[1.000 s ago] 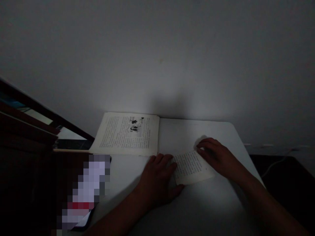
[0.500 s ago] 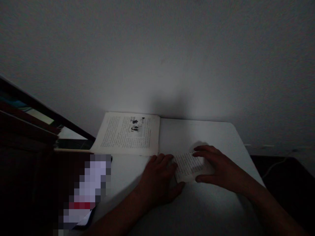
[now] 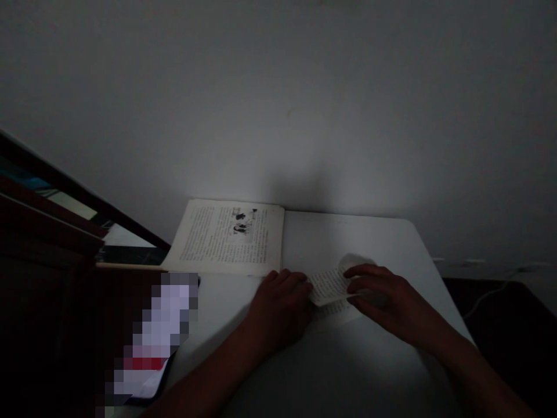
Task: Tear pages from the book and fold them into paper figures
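Phone [image 3: 156, 337] in front of illustrated page [image 3: 230, 238], white worktop [image 3: 213, 307] beneath page, left hand [image 3: 278, 310] at its near right corner, fingers curled at printed paper [image 3: 328, 286], grip hidden, paper right of page, right hand [image 3: 378, 293] farther right, nearly closed, pinching paper's raised part.

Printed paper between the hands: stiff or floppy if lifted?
Probably floppy: the printed paper has a raised, bent near edge by the right hand. Likely light, as that edge looks thin. Might crease easily, given that bend.
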The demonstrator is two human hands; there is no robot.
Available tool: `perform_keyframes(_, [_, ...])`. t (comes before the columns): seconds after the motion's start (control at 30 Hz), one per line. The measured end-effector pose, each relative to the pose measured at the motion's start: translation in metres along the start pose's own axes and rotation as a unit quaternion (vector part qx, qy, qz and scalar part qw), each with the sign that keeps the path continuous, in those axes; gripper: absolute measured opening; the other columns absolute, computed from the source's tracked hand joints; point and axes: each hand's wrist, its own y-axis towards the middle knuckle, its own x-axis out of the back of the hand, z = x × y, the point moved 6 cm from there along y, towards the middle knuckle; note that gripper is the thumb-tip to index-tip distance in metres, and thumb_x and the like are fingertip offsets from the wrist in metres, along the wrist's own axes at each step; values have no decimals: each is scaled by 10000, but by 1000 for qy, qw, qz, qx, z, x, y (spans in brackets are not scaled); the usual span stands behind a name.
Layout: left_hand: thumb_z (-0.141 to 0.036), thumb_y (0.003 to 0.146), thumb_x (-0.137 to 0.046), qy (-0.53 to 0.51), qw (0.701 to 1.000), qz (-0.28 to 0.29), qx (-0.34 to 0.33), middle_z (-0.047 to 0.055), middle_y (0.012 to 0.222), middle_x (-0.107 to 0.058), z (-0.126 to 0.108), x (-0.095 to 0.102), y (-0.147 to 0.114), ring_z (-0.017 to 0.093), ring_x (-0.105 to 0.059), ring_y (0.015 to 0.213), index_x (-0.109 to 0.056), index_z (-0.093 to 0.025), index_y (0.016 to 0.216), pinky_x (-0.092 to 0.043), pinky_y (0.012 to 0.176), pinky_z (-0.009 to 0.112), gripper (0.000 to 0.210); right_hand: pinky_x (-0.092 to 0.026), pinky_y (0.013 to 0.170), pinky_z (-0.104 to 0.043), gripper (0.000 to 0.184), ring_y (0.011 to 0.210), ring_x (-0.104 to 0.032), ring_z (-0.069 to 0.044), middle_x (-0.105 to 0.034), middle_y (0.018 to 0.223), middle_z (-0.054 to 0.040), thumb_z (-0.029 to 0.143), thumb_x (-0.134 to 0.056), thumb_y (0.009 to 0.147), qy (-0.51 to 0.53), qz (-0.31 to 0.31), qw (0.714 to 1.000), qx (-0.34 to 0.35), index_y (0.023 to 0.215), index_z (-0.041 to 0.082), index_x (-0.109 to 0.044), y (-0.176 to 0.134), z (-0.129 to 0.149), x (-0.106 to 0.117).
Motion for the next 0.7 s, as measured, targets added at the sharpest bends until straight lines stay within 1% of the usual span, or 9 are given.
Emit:
perform_keyframes(0.03, [-233, 848, -467, 2, 1000, -6, 1, 65, 1031, -618, 2, -1, 2, 230, -540, 918, -581, -182, 1008, -415, 785, 389, 203, -474, 855, -385, 103, 1013, -563, -210, -596, 1091, -57, 238, -579, 800, -7, -12, 1000, 0, 901, 237, -599, 0, 1, 1])
perform_keyframes(0.1, [-160, 865, -419, -9, 1000, -21, 10, 58, 956, -641, 8, -2, 5, 205, -561, 871, -592, -175, 969, -430, 762, 357, 202, -461, 874, -403, 204, 1046, -540, -225, -581, 1119, -66, 271, -601, 788, -33, -48, 998, -8, 988, 238, -580, 0, 3, 6])
perform_keyframes(0.23, [-165, 875, -409, -53, 996, -42, 56, 56, 901, -648, 19, -2, 9, 185, -584, 839, -593, -165, 957, -449, 767, 323, 201, -403, 941, -459, 520, 1157, -446, -282, -486, 1242, -119, 337, -667, 730, -93, -147, 985, -5, 1193, 201, -472, -6, 15, 22])
perform_keyframes(0.3, [-187, 884, -398, -76, 993, -41, 78, 57, 885, -647, 23, 0, 9, 175, -593, 821, -595, -161, 947, -455, 752, 300, 208, -377, 961, -481, 580, 1199, -399, -308, -435, 1291, -139, 335, -681, 715, -112, -166, 980, 15, 1223, 187, -444, -9, 24, 24])
perform_keyframes(0.37, [-208, 894, -384, -90, 990, -42, 97, 49, 845, -647, 24, 2, 10, 166, -599, 780, -594, -161, 909, -454, 711, 276, 216, -360, 966, -505, 580, 1230, -358, -330, -385, 1332, -153, 324, -681, 716, -128, -166, 977, 39, 1225, 182, -443, -13, 32, 21])
perform_keyframes(0.43, [-224, 898, -381, -102, 987, -43, 116, 35, 786, -641, 26, 5, 11, 155, -597, 723, -587, -166, 852, -441, 659, 255, 219, -355, 956, -527, 544, 1242, -337, -343, -363, 1352, -155, 319, -670, 725, -142, -145, 977, 63, 1210, 187, -462, -16, 38, 11])
perform_keyframes(0.57, [-243, 896, -397, -137, 980, -54, 133, 14, 712, -621, 27, 12, 13, 137, -582, 657, -564, -168, 784, -407, 602, 229, 215, -354, 933, -555, 432, 1216, -375, -336, -442, 1308, -138, 292, -637, 749, -150, -63, 980, 118, 1157, 209, -523, -18, 47, -16])
perform_keyframes(0.63, [-258, 898, -396, -150, 978, -58, 136, 6, 683, -611, 28, 14, 14, 130, -575, 636, -556, -168, 762, -398, 582, 220, 228, -360, 926, -549, 341, 1175, -425, -322, -497, 1261, -134, 227, -615, 758, -148, -51, 978, 140, 1095, 204, -567, -17, 49, -25])
perform_keyframes(0.7, [-273, 899, -399, -155, 977, -58, 134, 1, 670, -610, 29, 14, 15, 125, -574, 623, -559, -172, 763, -396, 573, 214, 234, -382, 909, -517, 250, 1106, -487, -293, -568, 1171, -125, 161, -584, 770, -144, -59, 975, 157, 1017, 192, -604, -16, 51, -28])
